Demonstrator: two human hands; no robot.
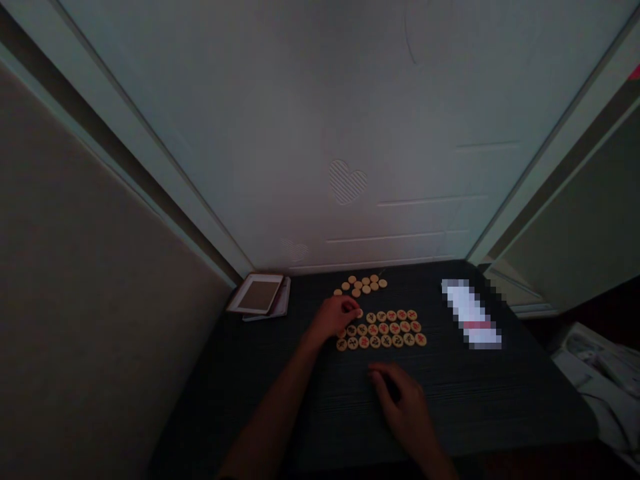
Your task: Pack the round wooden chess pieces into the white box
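Note:
My left hand point(338, 316) reaches over the dark table, with thumb and fingertips pinched on a round wooden Chinese chess piece point(359, 313) at the left end of the top row. Its fingers partly cover that piece and the left ends of the upper rows. Three rows of Chinese chess pieces point(386, 341) lie face up, with red or black characters. Farther back, several pieces point(366, 289) lie in a loose group, showing plain faces. Nearer to me, my right hand point(403, 400) rests below the rows, fingers curled and thumb near the index fingertip; nothing shows in it.
On the dark tabletop point(475, 393), a white-framed flat item point(257, 293) lies stacked at the back left. A blurred-out white object point(473, 317) lies at the right. A pale panel with embossed hearts point(348, 181) rises behind the table. White items point(595, 373) sit beyond the right edge.

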